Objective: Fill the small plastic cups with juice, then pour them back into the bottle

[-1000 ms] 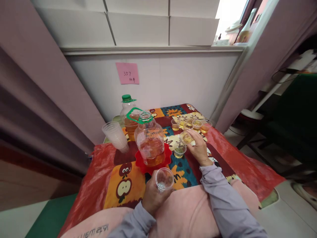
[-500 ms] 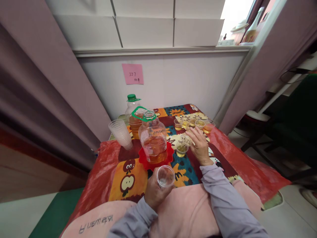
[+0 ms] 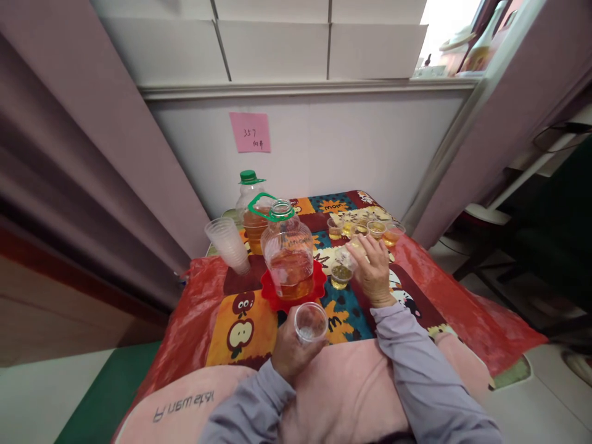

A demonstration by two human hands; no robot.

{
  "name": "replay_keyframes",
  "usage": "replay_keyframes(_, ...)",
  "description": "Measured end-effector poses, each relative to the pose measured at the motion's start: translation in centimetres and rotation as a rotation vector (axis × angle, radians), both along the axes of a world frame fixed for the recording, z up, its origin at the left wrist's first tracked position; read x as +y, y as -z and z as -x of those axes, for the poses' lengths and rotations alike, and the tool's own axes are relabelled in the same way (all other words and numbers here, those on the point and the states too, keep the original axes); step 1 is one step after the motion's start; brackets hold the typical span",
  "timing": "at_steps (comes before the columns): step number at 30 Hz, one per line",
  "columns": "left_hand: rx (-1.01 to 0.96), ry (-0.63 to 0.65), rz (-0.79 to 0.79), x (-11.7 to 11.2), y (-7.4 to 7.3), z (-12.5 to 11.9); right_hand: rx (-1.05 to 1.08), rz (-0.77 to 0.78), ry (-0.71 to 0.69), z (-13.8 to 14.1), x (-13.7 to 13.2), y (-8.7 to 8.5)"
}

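My left hand (image 3: pixel 289 351) is closed around an empty clear plastic cup (image 3: pixel 310 321) at the near edge of the table. My right hand (image 3: pixel 374 269) is farther out, its fingers curled on a small clear cup (image 3: pixel 345 255) held tilted above another small cup with yellow liquid (image 3: pixel 341 275). A large clear jug with a green handle (image 3: pixel 289 253), half full of amber liquid, stands on a red plate (image 3: pixel 291 287) between my hands. Several small filled cups (image 3: pixel 365 228) sit in a row behind my right hand.
A second bottle with a green cap (image 3: pixel 250 206) stands behind the jug. A stack of clear cups (image 3: pixel 227 245) lies tilted at the left. The table has a colourful cloth (image 3: pixel 240 320) over red plastic (image 3: pixel 462 308). A pink note (image 3: pixel 250 132) is on the wall.
My right hand has drawn the small cup back from the row and tipped it above the cup by the red plate. My left hand has kept hold of the empty cup.
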State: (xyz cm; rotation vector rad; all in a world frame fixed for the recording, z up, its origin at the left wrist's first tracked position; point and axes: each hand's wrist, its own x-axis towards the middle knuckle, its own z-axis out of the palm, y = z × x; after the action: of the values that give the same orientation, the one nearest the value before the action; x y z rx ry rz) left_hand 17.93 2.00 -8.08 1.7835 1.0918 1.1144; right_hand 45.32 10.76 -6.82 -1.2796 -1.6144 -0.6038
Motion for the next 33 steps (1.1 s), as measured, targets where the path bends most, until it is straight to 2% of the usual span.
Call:
replay_keyframes(2,-0.013,0.011,0.016,0.0,0.0,-0.1,0.161,0.015,-0.023,0.5,-0.3,-1.1)
replay_keyframes(5,-0.029,0.033,0.042,0.0,0.0,-0.1,0.497,0.090,-0.129,2.5,-2.4,-3.9)
replay_keyframes(8,-0.039,0.046,0.044,0.0,0.0,-0.1,0.808,0.296,-0.470,5.6,-6.2,-6.4)
replay_keyframes(9,-0.045,0.054,0.039,0.0,0.0,-0.2,0.837,0.379,-0.571,6.8,-7.5,-6.7)
replay_keyframes(10,-0.054,0.060,0.028,0.0,0.0,-0.2,0.834,0.421,-0.603,7.8,-8.8,-6.8)
replay_keyframes(12,-0.068,0.066,-0.007,0.0,0.0,-0.3,0.736,0.459,-0.578,9.7,-10.7,-6.2)
replay_keyframes(15,-0.073,0.052,-0.057,-0.1,0.0,-0.3,0.540,0.403,-0.486,11.2,-12.1,-4.3)
replay_keyframes(18,-0.077,0.057,-0.060,-0.1,0.0,-0.1,0.393,0.350,-0.430,11.5,-12.6,-2.6)
replay_keyframes(21,-0.108,0.077,-0.080,-0.2,-0.1,0.1,0.305,0.383,-0.445,11.1,-13.1,-1.3)
replay_keyframes(28,-0.080,0.052,-0.067,-0.4,-0.4,0.1,0.384,0.417,-0.415,11.4,-13.6,1.0)
replay_keyframes(33,-0.100,0.028,-0.045,-0.4,-0.4,0.4,0.512,0.501,-0.474,11.8,-14.0,0.6)
